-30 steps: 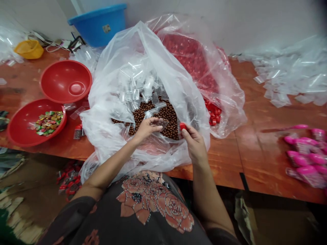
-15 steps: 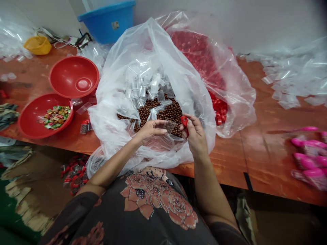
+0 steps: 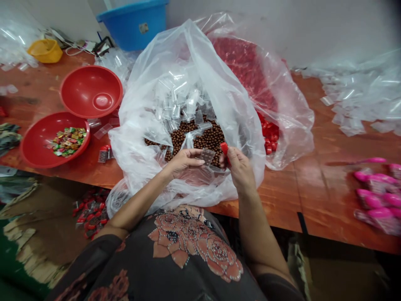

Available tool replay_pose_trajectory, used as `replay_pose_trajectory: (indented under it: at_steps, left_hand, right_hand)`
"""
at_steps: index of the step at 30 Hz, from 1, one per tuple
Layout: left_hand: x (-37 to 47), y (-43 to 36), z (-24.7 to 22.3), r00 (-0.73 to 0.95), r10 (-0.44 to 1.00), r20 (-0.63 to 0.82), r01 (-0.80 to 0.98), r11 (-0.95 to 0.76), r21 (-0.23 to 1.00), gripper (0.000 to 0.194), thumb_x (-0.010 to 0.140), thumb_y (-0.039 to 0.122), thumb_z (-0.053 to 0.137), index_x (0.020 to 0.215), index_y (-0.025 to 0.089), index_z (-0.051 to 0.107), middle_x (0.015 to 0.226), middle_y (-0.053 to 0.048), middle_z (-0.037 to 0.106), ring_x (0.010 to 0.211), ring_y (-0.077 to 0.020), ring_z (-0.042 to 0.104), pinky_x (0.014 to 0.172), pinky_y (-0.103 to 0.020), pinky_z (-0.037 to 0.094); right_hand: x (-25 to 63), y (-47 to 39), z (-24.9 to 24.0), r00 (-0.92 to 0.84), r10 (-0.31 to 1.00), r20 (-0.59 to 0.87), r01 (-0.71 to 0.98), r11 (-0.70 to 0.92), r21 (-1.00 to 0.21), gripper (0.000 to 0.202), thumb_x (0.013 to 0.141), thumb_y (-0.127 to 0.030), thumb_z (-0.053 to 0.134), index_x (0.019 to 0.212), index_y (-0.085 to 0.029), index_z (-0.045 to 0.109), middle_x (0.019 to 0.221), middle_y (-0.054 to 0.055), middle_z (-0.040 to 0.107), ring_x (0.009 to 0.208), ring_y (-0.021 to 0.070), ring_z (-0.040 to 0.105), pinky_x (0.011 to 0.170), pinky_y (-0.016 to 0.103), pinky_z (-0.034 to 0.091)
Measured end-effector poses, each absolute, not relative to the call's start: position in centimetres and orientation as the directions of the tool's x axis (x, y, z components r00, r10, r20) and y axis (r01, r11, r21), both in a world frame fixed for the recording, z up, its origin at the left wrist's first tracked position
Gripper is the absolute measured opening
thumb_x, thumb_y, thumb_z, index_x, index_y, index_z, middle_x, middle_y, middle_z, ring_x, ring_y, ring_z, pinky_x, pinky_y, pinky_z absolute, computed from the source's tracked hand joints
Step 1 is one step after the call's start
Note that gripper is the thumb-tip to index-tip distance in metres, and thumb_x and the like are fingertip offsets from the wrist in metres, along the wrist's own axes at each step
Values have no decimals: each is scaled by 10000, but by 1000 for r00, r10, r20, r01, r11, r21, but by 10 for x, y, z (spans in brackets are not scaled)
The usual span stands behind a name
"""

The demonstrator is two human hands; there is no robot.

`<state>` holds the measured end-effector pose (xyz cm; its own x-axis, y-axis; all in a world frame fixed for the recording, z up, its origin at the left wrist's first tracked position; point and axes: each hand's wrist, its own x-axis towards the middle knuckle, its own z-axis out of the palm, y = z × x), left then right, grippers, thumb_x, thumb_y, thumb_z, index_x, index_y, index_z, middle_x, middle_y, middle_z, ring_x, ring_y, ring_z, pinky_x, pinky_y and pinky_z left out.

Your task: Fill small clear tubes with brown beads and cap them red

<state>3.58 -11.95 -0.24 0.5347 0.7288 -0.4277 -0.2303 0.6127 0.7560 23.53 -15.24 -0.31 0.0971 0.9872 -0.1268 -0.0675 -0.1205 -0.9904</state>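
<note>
Far left of the hands, a yellow basin (image 3: 45,51) sits near the pale wall (image 3: 300,29) on the reddish wooden table (image 3: 282,184). 2 red bowls (image 3: 81,90) come next, 1 holding small wrapped pieces (image 3: 69,141), then a blue tub (image 3: 133,31) beyond the grip. The left hand (image 3: 184,161) pinches a small clear plastic piece (image 3: 207,156) over brown balls (image 3: 206,141) in a white bag (image 3: 134,104); just right, the right hand (image 3: 240,168) pinches a red cap (image 3: 224,147). Farther right lie clear pieces (image 3: 354,100) and, nearer the table's edge, pink items (image 3: 380,202).
</note>
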Motion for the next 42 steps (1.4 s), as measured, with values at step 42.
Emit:
replay_pose_trajectory:
  at_steps: [42]
  left_hand:
    - [38, -127, -15, 424, 899, -113, -9, 129, 992, 375, 747, 280, 739, 1105, 169, 748, 1174, -108, 720, 1068, -217, 671, 991, -399, 507]
  right_hand:
    - [232, -163, -17, -192, 865, 463, 617, 473, -628, 381, 984, -284, 502, 1361, -275, 559, 1237, 58, 693, 1115, 196, 665, 966, 409, 557]
